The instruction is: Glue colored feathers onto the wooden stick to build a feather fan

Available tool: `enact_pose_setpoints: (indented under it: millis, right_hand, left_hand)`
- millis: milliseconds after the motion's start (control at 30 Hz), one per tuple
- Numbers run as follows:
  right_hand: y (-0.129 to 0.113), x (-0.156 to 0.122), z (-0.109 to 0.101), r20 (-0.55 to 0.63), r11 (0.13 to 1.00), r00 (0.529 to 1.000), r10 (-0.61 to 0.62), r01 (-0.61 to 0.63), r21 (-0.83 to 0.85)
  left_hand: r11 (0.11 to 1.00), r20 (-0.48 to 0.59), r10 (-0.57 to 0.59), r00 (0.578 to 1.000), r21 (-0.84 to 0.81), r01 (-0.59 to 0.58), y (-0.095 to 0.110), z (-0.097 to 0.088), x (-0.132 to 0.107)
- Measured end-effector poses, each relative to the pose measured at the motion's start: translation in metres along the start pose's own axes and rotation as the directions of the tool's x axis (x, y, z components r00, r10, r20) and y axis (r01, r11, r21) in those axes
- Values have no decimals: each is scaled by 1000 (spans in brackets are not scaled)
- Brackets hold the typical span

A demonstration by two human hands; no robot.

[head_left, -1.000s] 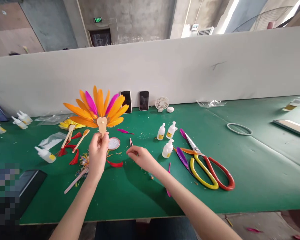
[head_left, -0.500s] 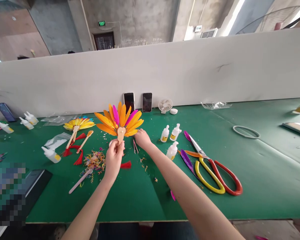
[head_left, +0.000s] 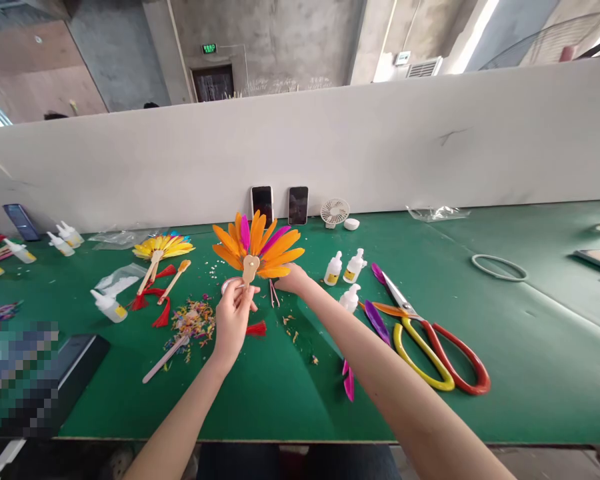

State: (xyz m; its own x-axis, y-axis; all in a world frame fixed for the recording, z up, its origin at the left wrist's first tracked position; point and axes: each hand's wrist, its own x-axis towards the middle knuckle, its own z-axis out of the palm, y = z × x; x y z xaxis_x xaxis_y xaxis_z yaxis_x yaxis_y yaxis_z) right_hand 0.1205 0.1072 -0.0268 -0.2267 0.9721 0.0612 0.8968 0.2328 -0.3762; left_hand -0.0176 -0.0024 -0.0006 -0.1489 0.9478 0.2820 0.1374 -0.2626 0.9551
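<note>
My left hand (head_left: 234, 319) is closed round the wooden handle of a small feather fan (head_left: 251, 267). Orange feathers with two magenta ones spread from its pale wooden head, held upright above the table. My right hand (head_left: 291, 279) reaches in just behind the fan's right-hand feathers; its fingers are hidden there. Pink tweezers (head_left: 275, 295) lie beside the right hand. A red tassel (head_left: 256, 329) shows right of my left wrist; whether it hangs from the fan I cannot tell. Part of a round rim (head_left: 226, 285) shows behind the left hand.
Large scissors (head_left: 420, 333) lie right, among loose feathers and small white bottles (head_left: 333, 269). Left are a yellow feather fan (head_left: 164, 246), a feather-scrap pile (head_left: 195, 319), a stick (head_left: 163, 362) and a glue bottle (head_left: 109, 307). Phones (head_left: 298, 205) and a mini fan (head_left: 335, 212) stand by the partition.
The feather fan has shifted right and turned slightly in my left hand. My right hand remains by its right edge, a little farther behind the feathers. The whole view has shifted slightly.
</note>
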Motion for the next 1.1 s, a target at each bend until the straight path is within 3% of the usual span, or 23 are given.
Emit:
enact_pose_setpoints:
  millis: [167, 367, 500, 600, 667, 800, 900, 1000, 1100]
  right_hand:
    - [9, -10, -8, -22, 939, 990, 137, -123, 321]
    - [-1, -27, -11, -28, 738, 974, 225, -152, 658]
    - [-8, -42, -22, -91, 578, 967, 237, -65, 813]
    - [-9, -51, -33, -193, 373, 954, 231, 97, 923]
    - [-9, -58, -41, -279, 319, 933, 227, 199, 927]
    - [-11, -70, -55, -399, 355, 886, 237, 303, 884]
    - [-17, -75, -65, -394, 417, 897, 200, 286, 863]
    - [-25, -75, -72, -362, 520, 922, 135, 245, 818]
    - [-33, -72, -74, -392, 677, 913, 116, 216, 704]
  left_hand:
    - [998, -33, -3, 999, -55, 1, -1, 0, 0]
    - [962, -89, -116, 989, -258, 90, 2, -1, 5]
    - [863, -13, -258, 966, -452, 225, 0, -1, 9]
    - [828, 48, -307, 950, -479, 292, -4, -1, 10]
    - [830, 65, -314, 947, -465, 307, -5, 0, 9]
    - [844, 81, -307, 948, -438, 311, -5, 3, 6]
    - [852, 88, -321, 943, -407, 328, -2, 7, 4]
    - [862, 89, -345, 934, -364, 354, 1, 9, 2]
    - [869, 100, -346, 933, -341, 359, 2, 11, -1]
